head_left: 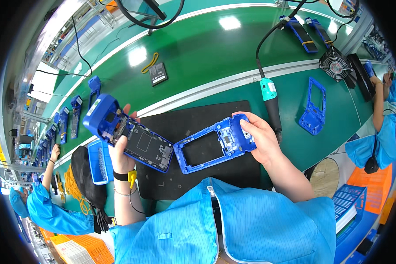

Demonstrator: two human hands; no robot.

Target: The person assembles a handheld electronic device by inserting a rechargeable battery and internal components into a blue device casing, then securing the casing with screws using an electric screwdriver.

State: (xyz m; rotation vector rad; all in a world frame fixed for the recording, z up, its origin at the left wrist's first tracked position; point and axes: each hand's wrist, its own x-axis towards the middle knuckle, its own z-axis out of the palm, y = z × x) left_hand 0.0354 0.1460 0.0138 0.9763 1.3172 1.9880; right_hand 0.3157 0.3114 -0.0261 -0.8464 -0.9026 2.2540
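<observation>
My left hand is closed around a blue handheld terminal body, its dark inner side with circuit parts facing up and its bulky head to the upper left. In my right hand is a blue plastic frame with a large rectangular opening, gripped at its wider end. The frame's far end lies close beside the terminal's lower end; whether they touch I cannot tell. Both are held above a black work mat. A yellow wrist strap with a cord circles my left wrist.
A teal electric screwdriver hangs right of the mat, near another blue frame and a small fan. Beyond lie a battery and yellow band. A blue bin of small parts stands left. Co-workers sit on both sides.
</observation>
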